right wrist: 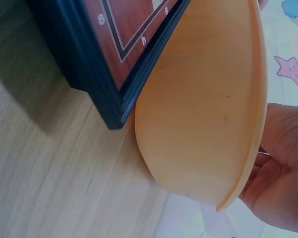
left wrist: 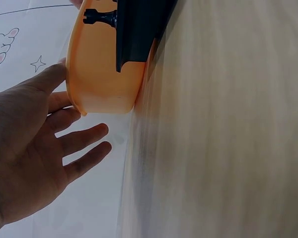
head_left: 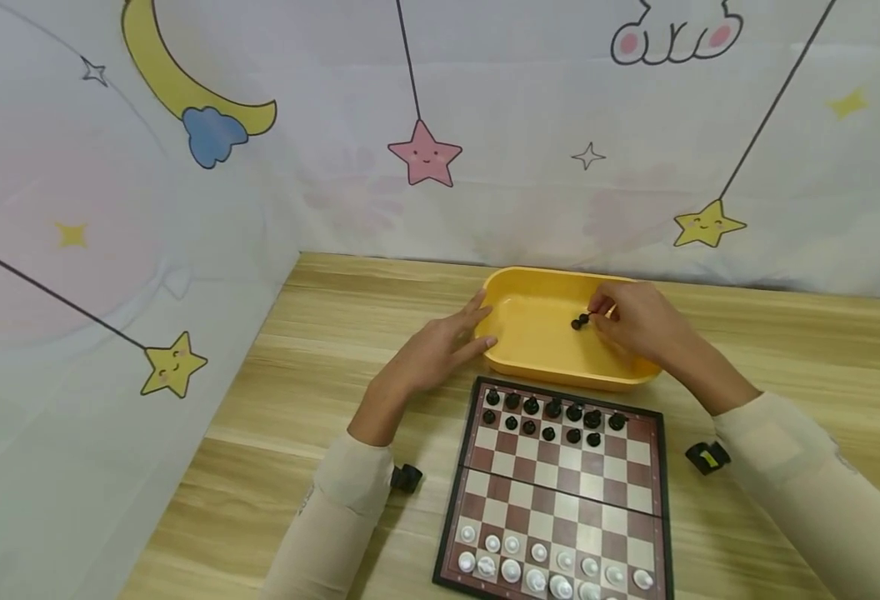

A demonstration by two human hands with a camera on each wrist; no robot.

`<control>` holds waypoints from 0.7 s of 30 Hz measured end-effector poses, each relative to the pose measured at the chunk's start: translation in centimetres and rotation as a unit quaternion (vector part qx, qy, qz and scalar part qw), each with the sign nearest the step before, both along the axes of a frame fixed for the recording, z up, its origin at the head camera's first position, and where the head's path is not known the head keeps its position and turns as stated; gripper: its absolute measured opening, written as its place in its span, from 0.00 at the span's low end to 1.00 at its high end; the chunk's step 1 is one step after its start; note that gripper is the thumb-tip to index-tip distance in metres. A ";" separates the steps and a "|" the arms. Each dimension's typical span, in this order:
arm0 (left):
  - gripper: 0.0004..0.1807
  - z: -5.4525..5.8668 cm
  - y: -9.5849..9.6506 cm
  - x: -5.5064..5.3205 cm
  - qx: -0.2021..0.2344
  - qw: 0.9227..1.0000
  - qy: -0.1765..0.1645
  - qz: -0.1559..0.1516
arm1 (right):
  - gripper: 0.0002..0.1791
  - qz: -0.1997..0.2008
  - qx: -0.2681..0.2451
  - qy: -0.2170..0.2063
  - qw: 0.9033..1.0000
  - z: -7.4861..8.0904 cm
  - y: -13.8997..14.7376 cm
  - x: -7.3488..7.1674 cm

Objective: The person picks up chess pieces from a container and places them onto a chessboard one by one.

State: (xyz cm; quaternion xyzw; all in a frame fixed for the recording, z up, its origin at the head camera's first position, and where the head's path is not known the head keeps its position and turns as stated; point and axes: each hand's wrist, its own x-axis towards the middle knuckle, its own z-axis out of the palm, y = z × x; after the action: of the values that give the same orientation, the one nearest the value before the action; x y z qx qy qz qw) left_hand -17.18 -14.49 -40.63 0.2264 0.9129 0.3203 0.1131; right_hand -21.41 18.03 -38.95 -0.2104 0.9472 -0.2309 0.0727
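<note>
A yellow tray stands behind a checkered chessboard. My left hand rests with spread fingers at the tray's left rim; in the left wrist view, the ring and little fingers extend free below the rim. Inside the tray's right half, my right hand pinches at small black chess pieces with thumb and fingertips. The tray wall hides these fingertips in the right wrist view. Two rows of black pieces stand on the board's far side, and white pieces on its near side.
The wooden table meets a printed cloth backdrop behind the tray. Black wrist-camera pieces show beside the right sleeve. The board's raised dark edge stands close to the tray's front wall.
</note>
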 end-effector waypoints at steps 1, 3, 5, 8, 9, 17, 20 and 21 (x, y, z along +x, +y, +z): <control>0.35 0.0 0.0 0.0 0.000 1.000 0.000 -0.001 | 0.07 -0.003 -0.001 0.000 1.000 0.1 0.1 0.1; 0.35 0.0 0.1 -0.1 -0.001 1.000 0.001 -0.003 | 0.07 -0.007 -0.003 0.000 1.000 0.2 0.3 0.3; 0.35 -0.1 0.1 -0.1 0.000 1.000 0.002 -0.002 | 0.07 -0.009 -0.007 0.001 1.000 0.3 0.5 0.5; 0.35 -0.1 0.2 0.0 0.001 1.000 0.002 -0.003 | 0.07 -0.010 -0.010 0.001 1.000 0.5 0.8 0.9; 0.35 -0.1 0.2 0.0 0.002 1.000 0.001 -0.004 | 0.07 -0.010 -0.012 0.001 1.000 0.6 0.9 1.0; 0.35 0.0 0.1 0.1 0.004 1.000 -0.003 -0.002 | 0.05 -0.004 -0.032 0.018 0.999 1.3 1.7 2.8; 0.35 0.0 0.1 0.0 0.001 1.000 -0.004 -0.001 | 0.06 0.000 -0.035 0.027 0.999 1.8 2.0 3.5; 0.35 0.0 0.0 0.0 0.002 1.000 -0.002 -0.001 | 0.06 0.001 -0.036 0.031 0.999 1.9 2.1 3.7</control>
State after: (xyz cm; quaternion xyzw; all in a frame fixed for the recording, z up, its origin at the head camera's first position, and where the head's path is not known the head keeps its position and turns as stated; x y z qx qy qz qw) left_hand -17.16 -14.44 -40.59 0.2264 0.9120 0.3222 0.1148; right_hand -17.71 20.11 -37.03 -0.2211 0.9397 -0.2585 0.0357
